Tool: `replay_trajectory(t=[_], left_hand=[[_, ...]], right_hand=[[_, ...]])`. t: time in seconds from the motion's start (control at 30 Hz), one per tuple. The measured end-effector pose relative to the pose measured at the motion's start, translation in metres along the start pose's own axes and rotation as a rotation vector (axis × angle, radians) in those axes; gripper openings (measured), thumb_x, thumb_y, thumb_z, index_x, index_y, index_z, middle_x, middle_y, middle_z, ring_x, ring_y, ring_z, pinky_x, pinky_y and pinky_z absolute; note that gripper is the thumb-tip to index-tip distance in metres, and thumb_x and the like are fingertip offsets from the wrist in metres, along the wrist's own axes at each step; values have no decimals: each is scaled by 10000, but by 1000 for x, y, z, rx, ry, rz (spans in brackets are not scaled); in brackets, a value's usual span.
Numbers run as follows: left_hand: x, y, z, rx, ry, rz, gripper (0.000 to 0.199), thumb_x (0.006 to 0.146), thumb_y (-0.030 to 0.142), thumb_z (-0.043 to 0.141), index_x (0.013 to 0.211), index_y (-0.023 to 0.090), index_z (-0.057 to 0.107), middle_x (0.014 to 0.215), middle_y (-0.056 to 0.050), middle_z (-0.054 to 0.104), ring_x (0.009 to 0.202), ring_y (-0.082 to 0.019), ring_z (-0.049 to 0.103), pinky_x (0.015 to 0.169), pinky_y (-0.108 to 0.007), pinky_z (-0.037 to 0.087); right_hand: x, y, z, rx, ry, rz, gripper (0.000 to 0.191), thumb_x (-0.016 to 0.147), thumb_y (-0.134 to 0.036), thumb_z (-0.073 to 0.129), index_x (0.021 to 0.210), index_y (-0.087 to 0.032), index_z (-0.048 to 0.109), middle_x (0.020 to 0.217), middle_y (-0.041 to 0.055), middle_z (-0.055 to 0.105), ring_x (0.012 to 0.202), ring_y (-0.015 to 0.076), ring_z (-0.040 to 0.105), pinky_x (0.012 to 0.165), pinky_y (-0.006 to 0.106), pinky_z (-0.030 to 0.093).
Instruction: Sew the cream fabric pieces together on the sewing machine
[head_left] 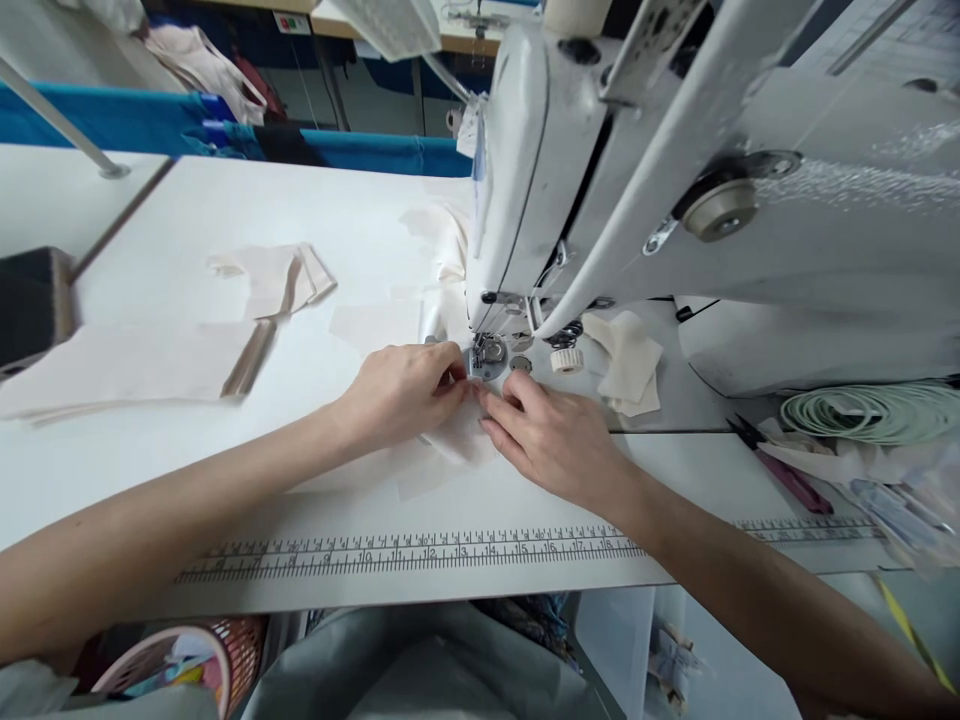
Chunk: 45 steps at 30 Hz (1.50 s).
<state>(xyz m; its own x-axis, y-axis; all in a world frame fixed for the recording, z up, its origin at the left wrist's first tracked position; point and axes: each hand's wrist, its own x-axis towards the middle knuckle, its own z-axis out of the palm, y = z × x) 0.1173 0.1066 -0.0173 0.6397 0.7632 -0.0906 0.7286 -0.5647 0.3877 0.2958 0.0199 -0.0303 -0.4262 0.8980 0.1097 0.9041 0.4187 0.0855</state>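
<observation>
A white sewing machine (585, 200) fills the upper right, its presser foot (480, 355) just beyond my fingertips. My left hand (416, 390) is closed, thumb and fingers pinching the edge of a thin pale fabric piece (461, 435) at the left front of the foot. Right of it, my right hand (551, 435) has bent fingers, thumb and index pressed on the same fabric close to the needle plate. Part of the fabric lies flat and sheer under and between the hands. More pale cloth (450, 245) lies behind the foot, left of the machine head.
Stacked cut fabric pieces (135, 370) and a smaller pile (281, 280) lie at left, near a dark box (34, 305). Cream scraps (626, 360), snips (787, 475) and a green cord coil (874, 412) are at right. A printed ruler (427, 553) follows the front edge.
</observation>
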Motion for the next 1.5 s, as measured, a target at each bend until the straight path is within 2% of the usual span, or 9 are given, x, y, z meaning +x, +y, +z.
replay_trajectory(t=[0.13, 0.23, 0.37, 0.5, 0.57, 0.67, 0.73, 1.03, 1.5], left_hand=[[-15, -18, -16, -130, -119, 13, 393, 878, 503, 454, 1088, 192, 570, 821, -20, 675, 604, -142, 592, 527, -248, 381], [-27, -43, -29, -183, -183, -14, 457, 832, 525, 516, 1179, 228, 550, 861, -21, 687, 574, -135, 599, 501, -239, 391], [-49, -68, -44, 65, -174, -30, 404, 848, 479, 543, 1195, 273, 565, 788, -4, 689, 523, -137, 572, 478, -236, 365], [-75, -50, -39, 491, 168, 83, 353, 927, 452, 472, 1124, 193, 608, 861, -81, 690, 624, -203, 600, 418, -256, 269], [-83, -31, -27, 459, 291, 233, 269, 961, 349, 446, 1046, 170, 628, 935, -96, 684, 764, -221, 628, 460, -264, 369], [-84, -8, -8, 352, 246, 464, 211, 964, 197, 426, 976, 166, 634, 929, -69, 676, 811, -192, 626, 588, -289, 479], [-80, -2, 1, 361, 219, 521, 219, 961, 149, 415, 962, 156, 634, 891, -62, 668, 801, -187, 620, 613, -296, 492], [-75, -6, 10, 465, 221, 543, 168, 916, 81, 473, 964, 129, 626, 904, -68, 656, 805, -206, 601, 604, -306, 493], [-72, 7, 7, 607, 316, 665, 190, 877, 24, 497, 902, 99, 670, 879, -75, 697, 723, -202, 631, 482, -294, 468]], right_hand=[[0, -8, 1, -48, 34, -4, 410, 1008, -296, 326, 1311, -152, 562, 934, 71, 620, 632, 114, 527, 481, 278, 314], [2, -14, 2, -57, 47, 2, 426, 1014, -277, 293, 1310, -127, 561, 952, 80, 631, 635, 118, 539, 487, 284, 329], [5, -12, 1, 6, 23, 20, 412, 1006, -268, 314, 1296, -120, 568, 962, 84, 629, 659, 124, 547, 489, 286, 343], [5, 0, 1, 81, -23, -5, 408, 962, -199, 360, 1318, -178, 558, 975, 56, 620, 648, 109, 526, 472, 259, 319], [5, 4, 2, 79, -45, -16, 442, 928, -163, 375, 1337, -185, 543, 989, 54, 615, 645, 110, 520, 475, 255, 316], [4, 5, 3, 67, -54, -15, 458, 922, -150, 371, 1351, -186, 526, 991, 59, 606, 639, 109, 508, 485, 253, 320], [4, 4, 4, 67, -46, -14, 449, 932, -156, 362, 1349, -184, 527, 979, 60, 599, 638, 108, 500, 492, 251, 324], [5, 3, 4, 63, -47, 0, 446, 927, -161, 368, 1338, -186, 539, 977, 57, 602, 636, 112, 501, 499, 262, 319], [4, 2, 4, 57, -53, 1, 460, 918, -155, 353, 1337, -178, 540, 975, 58, 598, 612, 110, 475, 494, 260, 304]])
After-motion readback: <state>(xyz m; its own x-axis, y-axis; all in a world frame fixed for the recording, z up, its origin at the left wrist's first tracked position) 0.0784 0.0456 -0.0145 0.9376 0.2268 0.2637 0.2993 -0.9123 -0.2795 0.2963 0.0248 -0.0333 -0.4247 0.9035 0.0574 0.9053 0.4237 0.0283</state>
